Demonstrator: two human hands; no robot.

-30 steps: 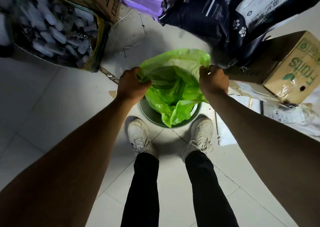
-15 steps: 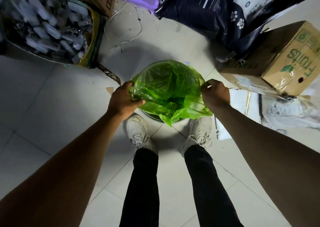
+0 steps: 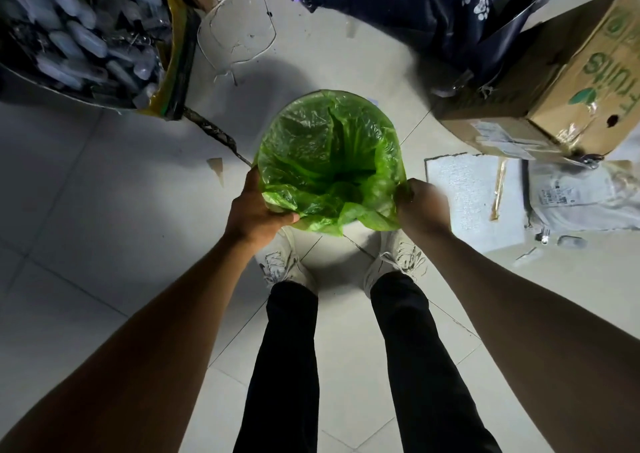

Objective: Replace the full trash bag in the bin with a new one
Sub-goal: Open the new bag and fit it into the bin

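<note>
A translucent green trash bag (image 3: 311, 134) lines a round bin on the tiled floor, just ahead of my white shoes. Its mouth is stretched open over the rim, which it hides all around, and the inside looks dark and hollow. My left hand (image 3: 254, 210) grips the bag's edge at the near left of the rim. My right hand (image 3: 420, 205) pinches the edge at the near right. A loose green flap hangs over the front between my hands.
A big sack of plastic bottles (image 3: 86, 37) stands at the back left. A dark pet-food bag (image 3: 415, 9) and a cardboard fruit box (image 3: 561, 82) crowd the back right. A white foam sheet (image 3: 474, 203) and a packet (image 3: 585, 193) lie on the floor to the right.
The bag hung crumpled between my hands above the bin; both hands have pulled it down and outward, and its mouth now wraps the rim.
</note>
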